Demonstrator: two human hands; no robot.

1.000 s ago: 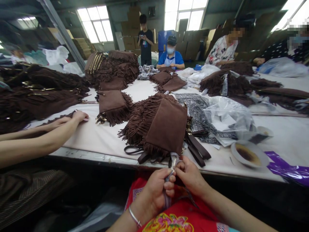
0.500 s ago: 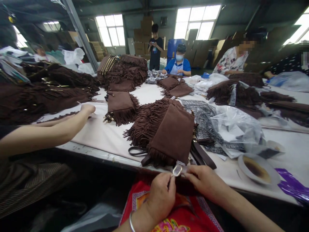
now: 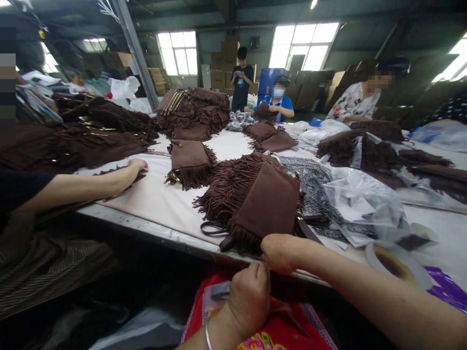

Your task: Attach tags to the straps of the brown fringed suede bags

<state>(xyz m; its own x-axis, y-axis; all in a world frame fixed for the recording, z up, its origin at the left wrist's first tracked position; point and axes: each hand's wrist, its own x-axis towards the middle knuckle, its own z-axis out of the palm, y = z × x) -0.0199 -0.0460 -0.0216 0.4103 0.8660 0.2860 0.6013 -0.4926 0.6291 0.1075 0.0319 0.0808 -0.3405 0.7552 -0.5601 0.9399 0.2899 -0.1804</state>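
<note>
My left hand (image 3: 251, 295) is closed in a fist just below the table edge, a silver bangle on its wrist. My right hand (image 3: 280, 253) is also closed and bent over, meeting it at the fingertips. Whatever they grip is hidden between the fingers. Right behind my right hand, on the table edge, lies a brown fringed bag (image 3: 268, 199) on top of more fringed pieces, with a dark strap (image 3: 308, 231) at its right. A small piece of clear plastic (image 3: 219, 291) shows beside my left hand, over red printed cloth (image 3: 195, 311).
On the white table (image 3: 153, 209) are another fringed bag (image 3: 191, 158), black-and-white woven fabric (image 3: 306, 180), a clear plastic bag (image 3: 365, 192), a tape roll (image 3: 397, 262) and purple plastic (image 3: 447, 291). A co-worker's arm (image 3: 98, 184) reaches in from the left. Other people stand or sit behind.
My right hand has turned over and moved slightly left, against my left hand. The metal ring in clear plastic, seen between my fingers before, is out of sight.
</note>
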